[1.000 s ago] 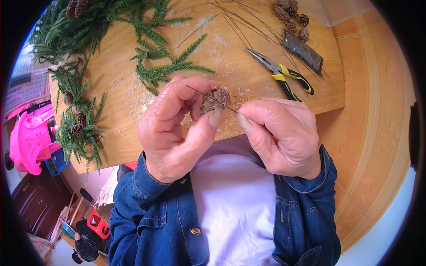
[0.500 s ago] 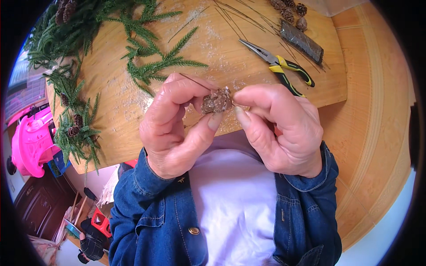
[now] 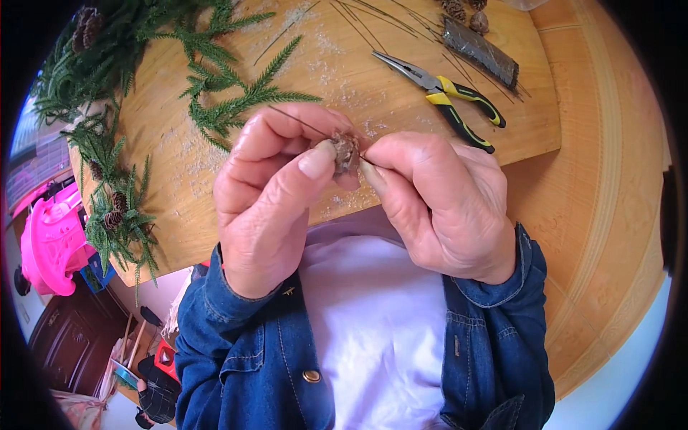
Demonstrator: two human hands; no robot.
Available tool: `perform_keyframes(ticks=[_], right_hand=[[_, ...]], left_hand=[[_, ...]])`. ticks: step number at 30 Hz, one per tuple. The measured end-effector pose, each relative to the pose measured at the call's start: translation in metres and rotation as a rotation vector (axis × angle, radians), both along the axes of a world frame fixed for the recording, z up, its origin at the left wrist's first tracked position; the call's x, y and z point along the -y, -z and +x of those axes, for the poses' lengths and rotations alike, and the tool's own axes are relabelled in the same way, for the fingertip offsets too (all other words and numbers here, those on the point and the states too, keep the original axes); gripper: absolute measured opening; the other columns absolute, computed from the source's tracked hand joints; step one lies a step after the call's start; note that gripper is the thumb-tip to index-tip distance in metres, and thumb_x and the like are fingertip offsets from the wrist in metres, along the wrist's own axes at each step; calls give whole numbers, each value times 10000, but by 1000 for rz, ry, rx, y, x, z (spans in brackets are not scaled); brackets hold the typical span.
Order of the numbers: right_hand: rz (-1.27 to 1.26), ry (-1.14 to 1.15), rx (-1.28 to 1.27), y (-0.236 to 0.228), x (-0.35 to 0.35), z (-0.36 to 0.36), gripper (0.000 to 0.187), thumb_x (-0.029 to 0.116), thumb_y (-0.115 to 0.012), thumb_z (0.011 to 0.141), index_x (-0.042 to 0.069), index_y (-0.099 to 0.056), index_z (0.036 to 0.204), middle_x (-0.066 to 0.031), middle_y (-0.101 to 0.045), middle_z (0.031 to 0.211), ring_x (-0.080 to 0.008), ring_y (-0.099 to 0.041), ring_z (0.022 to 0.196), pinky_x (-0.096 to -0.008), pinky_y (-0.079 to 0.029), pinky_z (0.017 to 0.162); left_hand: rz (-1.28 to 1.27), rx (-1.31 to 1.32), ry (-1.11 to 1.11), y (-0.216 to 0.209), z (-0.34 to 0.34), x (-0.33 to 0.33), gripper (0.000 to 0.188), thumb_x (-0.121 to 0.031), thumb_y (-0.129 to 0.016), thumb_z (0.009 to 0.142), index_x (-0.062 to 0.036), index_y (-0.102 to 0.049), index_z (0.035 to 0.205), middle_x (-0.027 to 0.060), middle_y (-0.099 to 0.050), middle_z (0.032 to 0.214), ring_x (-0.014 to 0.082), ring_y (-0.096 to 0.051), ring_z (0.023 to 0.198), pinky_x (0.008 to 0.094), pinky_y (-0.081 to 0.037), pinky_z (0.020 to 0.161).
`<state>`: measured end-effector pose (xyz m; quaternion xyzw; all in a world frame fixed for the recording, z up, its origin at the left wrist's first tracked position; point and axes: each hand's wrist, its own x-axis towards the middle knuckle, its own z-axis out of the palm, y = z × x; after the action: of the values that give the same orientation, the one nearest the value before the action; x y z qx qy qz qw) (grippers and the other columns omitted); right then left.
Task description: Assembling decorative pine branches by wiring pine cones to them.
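Between thumb and fingers, my left hand (image 3: 269, 193) grips a small brown pine cone (image 3: 346, 155) above the table's near edge. A thin dark wire (image 3: 295, 120) runs from the cone up and left across my left fingers. On the cone's right side, my right hand (image 3: 448, 204) pinches a short wire end between thumb and forefinger. Part of the cone is covered by my left thumb. Beyond my hands lies a green artificial pine branch (image 3: 247, 97). Long-nose pliers (image 3: 438, 89) with yellow and black handles rest to the right of it.
Loose wires (image 3: 369, 25) lie at the far side of the wooden table (image 3: 344, 79), beside a dark wrapped bundle (image 3: 479, 51) and several pine cones (image 3: 479, 21). A pine garland with cones (image 3: 118, 204) hangs over the left edge. Pale crumbs are scattered about. A pink plastic seat (image 3: 51, 240) stands left.
My left thumb has moved up onto the front of the pine cone. Both hands have shifted slightly left, and the right fingers now pinch close against the cone. The view has shifted a little.
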<state>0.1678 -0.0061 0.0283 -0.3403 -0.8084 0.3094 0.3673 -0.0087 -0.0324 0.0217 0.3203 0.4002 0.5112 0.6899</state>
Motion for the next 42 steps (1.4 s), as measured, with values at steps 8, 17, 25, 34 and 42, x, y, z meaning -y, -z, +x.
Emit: perform_keyframes(ticks=[8, 17, 25, 34, 42], right_hand=[[33, 18, 20, 2, 2, -1, 188, -104, -653, 747, -30, -580, 904, -113, -615, 723, -249, -612, 566, -306, -483, 523], [-46, 17, -11, 5, 6, 5, 159, -91, -639, 773, -32, -580, 908, -123, -611, 736, -249, -614, 582, -300, -485, 535], [-46, -8, -11, 7, 7, 7, 129, -81, -630, 787, -30, -584, 897, -125, -608, 738, -244, -605, 572, -294, -479, 532], [-196, 21, -114, 4, 10, 1, 100, -65, -618, 807, -20, -586, 891, -85, -572, 661, -192, -568, 519, -269, -458, 511], [-271, 43, -140, 11, 15, -7, 89, -22, -589, 861, -15, -548, 940, -56, -552, 604, -118, -550, 500, -237, -441, 498]], left_hand=[[-22, 116, -5, 3, 7, 0, 224, -128, -481, 931, 12, -492, 1105, 152, -529, 1148, 180, -523, 1030, 300, -425, 894], [-31, 298, 4, 17, 3, -4, 217, -77, -497, 923, -4, -473, 1126, 153, -489, 1168, 212, -511, 1048, 321, -417, 930], [-36, 440, 23, 23, 5, -3, 225, -70, -502, 924, 7, -461, 1131, 155, -469, 1142, 216, -497, 1014, 318, -406, 937], [-31, 607, -28, 27, 8, -4, 210, -57, -458, 946, 16, -447, 1142, 157, -436, 1165, 224, -473, 1033, 323, -392, 948], [2, 664, 4, 31, 9, -6, 211, -82, -413, 967, -5, -439, 1162, 151, -424, 1183, 240, -452, 1050, 339, -388, 950]])
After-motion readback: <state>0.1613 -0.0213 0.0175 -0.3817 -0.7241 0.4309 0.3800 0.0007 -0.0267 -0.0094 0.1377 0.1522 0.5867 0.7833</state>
